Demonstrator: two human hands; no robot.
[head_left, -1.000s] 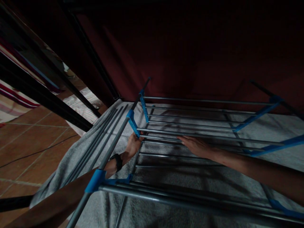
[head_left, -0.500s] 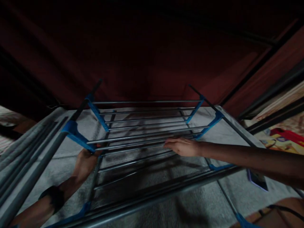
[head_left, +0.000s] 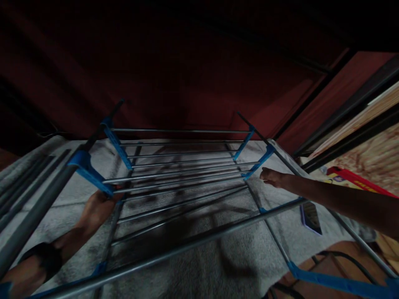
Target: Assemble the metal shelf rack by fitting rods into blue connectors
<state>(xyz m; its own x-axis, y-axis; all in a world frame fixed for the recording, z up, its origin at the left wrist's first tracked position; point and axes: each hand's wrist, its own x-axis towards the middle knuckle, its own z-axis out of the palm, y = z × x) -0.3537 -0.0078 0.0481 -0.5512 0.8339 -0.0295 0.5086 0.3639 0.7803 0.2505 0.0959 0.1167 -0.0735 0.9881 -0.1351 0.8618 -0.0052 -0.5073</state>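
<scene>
A rack of grey metal tubes with blue plastic end brackets stands on a grey cloth. My left hand, with a dark band at the wrist, is closed around the lower end of the left front bracket, where the rods meet it; its fingertips are partly hidden. My right hand is just right of the right front bracket, between it and the side post. Its fingers are curled together, with nothing visible in them, and it looks apart from the rack.
Loose grey tubes lie at the left. A phone rests on the cloth at the right, near a red and yellow package. A dark red panel stands behind the rack. My bent leg is at lower right.
My right hand has left the middle rods and moved right, beside the right bracket, its fingers now curled. My left hand stays at the left bracket. The view has shifted somewhat right.
</scene>
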